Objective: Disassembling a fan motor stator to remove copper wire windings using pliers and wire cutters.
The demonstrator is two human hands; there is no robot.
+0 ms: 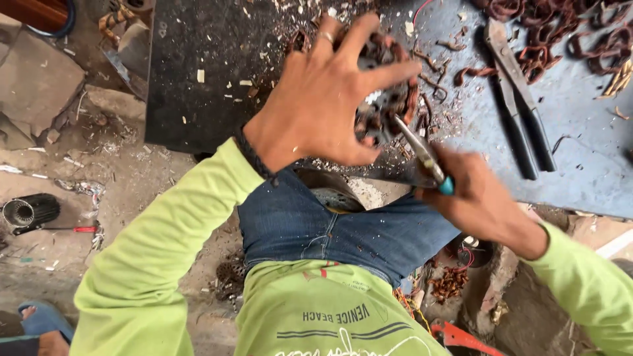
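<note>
A motor stator (386, 99) w/ copper windings is gripped from above by the left hand (323, 99), fingers (389, 72) spread and clamped round it, at the near edge of the dark bench (198, 79). Pliers w/ teal handle (425, 158) are held in the right hand (478, 198), fingers closed on the handles; the tips are pushed into the stator's windings. A 2nd pair of pliers (521, 99) is laid on the bench, right of the stator, apart from it. Cut copper wire coils (560, 39) are heaped at the far right. Chips & wire scraps are scattered round the stator.
</note>
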